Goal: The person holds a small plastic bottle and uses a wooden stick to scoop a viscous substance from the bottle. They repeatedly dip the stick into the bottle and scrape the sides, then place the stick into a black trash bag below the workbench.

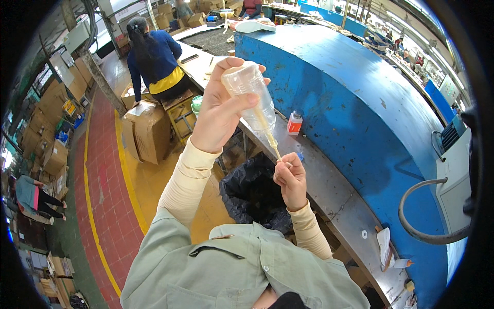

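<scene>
My left hand (216,116) is raised and wrapped round a clear ribbed plastic bottle (246,85), which is tilted mouth-down. Yellowish residue clings inside, toward the narrow neck. Just below, my right hand (291,183) is closed in a pinch on a thin pale stick (278,152) at the bottle's mouth. How far the stick reaches into the neck I cannot tell. Beneath both hands stands a bin lined with a black bag (244,188); its inside is dark.
A metal bench (329,193) runs alongside a long blue machine housing (339,103). On it stand a white-and-red bottle (294,123) and, nearer, a shoe (384,247) and a small squeeze bottle (403,263). At left, a person in blue (154,56) sits beside a cardboard box (146,131).
</scene>
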The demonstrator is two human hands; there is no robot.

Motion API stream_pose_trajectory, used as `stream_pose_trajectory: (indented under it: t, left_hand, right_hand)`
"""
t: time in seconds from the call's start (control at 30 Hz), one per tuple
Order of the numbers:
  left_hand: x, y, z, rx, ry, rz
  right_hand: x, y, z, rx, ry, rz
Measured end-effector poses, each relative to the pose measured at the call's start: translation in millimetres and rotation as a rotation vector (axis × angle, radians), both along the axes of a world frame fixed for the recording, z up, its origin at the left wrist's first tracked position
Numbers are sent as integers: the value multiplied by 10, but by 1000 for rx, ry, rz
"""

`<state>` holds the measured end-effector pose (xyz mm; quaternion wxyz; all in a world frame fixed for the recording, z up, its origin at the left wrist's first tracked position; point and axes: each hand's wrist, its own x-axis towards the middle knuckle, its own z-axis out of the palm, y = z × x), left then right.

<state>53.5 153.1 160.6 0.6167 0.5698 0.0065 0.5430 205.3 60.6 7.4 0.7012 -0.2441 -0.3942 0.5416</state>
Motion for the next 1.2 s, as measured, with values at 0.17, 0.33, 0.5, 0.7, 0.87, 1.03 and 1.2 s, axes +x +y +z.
stream_pose_trajectory:
  t: [0.17, 0.33, 0.5, 0.7, 0.87, 1.03, 1.2]
  left_hand:
    - [-43, 29, 57, 0, 3, 24]
    - [-60, 41, 122, 6, 11, 42]
    - [-58, 83, 140, 12, 19, 48]
    - [-45, 165, 145, 56, 37, 90]
    - [-27, 211, 144, 42, 23, 79]
    - [20, 218, 148, 92, 37, 107]
    - [110, 172, 140, 120, 56, 104]
  right_hand:
    - [45, -8, -60, -31, -31, -21]
    - [86, -44, -168, -40, -8, -27]
    - [109, -71, -257, -67, 42, -21]
    - [182, -122, -427, -121, 102, -16]
    - [232, -202, -611, -185, 149, -20]
    - [267, -312, -773, -242, 170, -28]
    - [269, -399, -959, -304, 206, -37]
